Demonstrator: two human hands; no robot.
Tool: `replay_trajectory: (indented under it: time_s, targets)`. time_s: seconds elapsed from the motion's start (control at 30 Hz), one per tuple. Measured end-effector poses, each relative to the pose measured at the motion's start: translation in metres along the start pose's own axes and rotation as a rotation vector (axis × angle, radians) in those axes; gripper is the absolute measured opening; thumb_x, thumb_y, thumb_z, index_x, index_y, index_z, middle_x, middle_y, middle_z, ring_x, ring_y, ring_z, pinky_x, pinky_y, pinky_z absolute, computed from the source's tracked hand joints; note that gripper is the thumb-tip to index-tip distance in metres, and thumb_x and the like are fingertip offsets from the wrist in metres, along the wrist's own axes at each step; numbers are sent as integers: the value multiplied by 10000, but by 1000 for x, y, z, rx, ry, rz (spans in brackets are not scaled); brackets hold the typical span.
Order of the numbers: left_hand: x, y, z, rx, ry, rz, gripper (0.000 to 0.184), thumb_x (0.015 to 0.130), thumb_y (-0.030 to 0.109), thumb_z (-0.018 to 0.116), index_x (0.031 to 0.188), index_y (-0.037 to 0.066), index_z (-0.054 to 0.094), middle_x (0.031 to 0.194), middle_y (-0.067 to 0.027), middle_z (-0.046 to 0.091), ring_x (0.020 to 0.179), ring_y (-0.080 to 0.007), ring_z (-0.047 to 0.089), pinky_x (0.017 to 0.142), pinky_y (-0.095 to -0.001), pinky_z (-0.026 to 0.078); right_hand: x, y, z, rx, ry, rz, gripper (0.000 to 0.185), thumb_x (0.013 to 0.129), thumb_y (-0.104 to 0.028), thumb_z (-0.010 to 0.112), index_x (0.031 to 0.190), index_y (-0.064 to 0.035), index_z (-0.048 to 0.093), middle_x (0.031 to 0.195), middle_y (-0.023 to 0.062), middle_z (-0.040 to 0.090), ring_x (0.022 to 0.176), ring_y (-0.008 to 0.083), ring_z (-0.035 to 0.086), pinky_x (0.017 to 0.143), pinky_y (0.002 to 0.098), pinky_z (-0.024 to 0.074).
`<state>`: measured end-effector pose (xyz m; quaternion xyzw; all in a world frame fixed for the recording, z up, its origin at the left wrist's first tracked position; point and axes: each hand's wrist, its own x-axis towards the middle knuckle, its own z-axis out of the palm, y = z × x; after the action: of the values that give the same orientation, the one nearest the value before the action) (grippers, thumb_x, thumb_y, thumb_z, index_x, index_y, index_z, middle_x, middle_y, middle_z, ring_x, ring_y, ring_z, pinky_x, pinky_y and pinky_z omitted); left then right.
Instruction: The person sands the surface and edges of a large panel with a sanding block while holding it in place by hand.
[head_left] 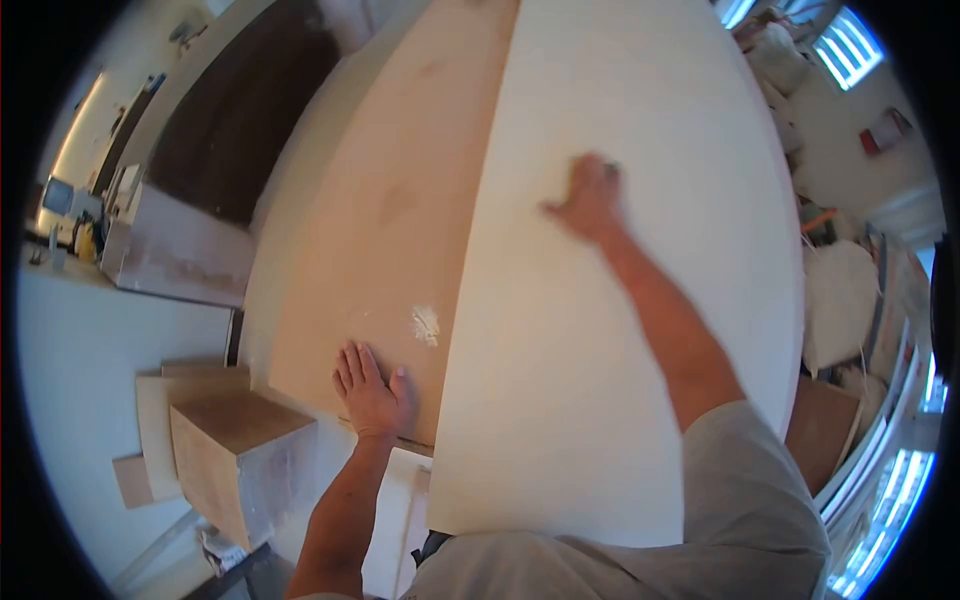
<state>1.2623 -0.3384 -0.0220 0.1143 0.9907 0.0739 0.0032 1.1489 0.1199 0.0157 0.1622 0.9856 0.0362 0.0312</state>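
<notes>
My left hand (372,392) lies flat on a brown board (400,260), near its front edge, fingers stretched out. Just above it, a whitish patch (426,325) marks the board. A long white panel (560,400) lies along the board's right side, its near end at my waist. My right hand (592,200) is over the far part of this panel, with the thumb out to the left. Motion smears its fingers, and a small dark spot shows beside them; I cannot make out whether something is held.
A wooden box (215,450) stands on the floor at the left, with flat board pieces behind it. Further back is a large block with a dark brown top (245,110). Along the right lie pale sacks (842,300) and a brown sheet (822,430).
</notes>
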Motion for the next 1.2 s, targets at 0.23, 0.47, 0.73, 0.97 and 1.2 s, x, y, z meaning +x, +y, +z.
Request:
replay_trajectory:
  time_s: [0.23,0.47,0.73,0.97,1.2]
  targets:
    - [-2,-8,10,11,65,29,771,995,463,508,1530,-75,376,1633,-282,300,1538,-448,225,1236,-597,171,-243,-69,-17,183,-105,-104,1177,853,-787,572,1610,42,219,1709,209,150,1598,324,79,1270,565,62]
    - [-4,-5,8,-24,44,26,730,1019,440,489,1533,-67,378,1637,-264,301,1529,-438,249,1235,-579,186,-539,-85,-26,246,-177,212,1203,797,-692,709,1578,92,239,1675,286,171,1582,414,79,1247,628,60]
    - [-15,-10,18,-20,120,81,707,1020,438,495,1521,-53,407,1623,-253,332,1502,-432,296,1225,-576,204,-558,-94,-3,217,-66,294,1177,848,-720,629,1582,99,209,1673,307,141,1566,466,95,1230,663,69]
    - [-14,-10,14,-57,102,63,757,992,451,528,1530,-61,384,1621,-277,328,1517,-457,262,1222,-612,185,-347,-7,2,142,-71,232,1140,900,-729,560,1601,83,173,1691,276,121,1582,414,77,1253,616,73]
    - [-11,-7,-3,-68,0,53,794,966,439,548,1535,-78,349,1636,-308,269,1532,-492,201,1223,-642,136,-110,61,-5,37,-83,243,1104,932,-753,482,1624,39,147,1711,207,136,1596,336,83,1275,548,79]
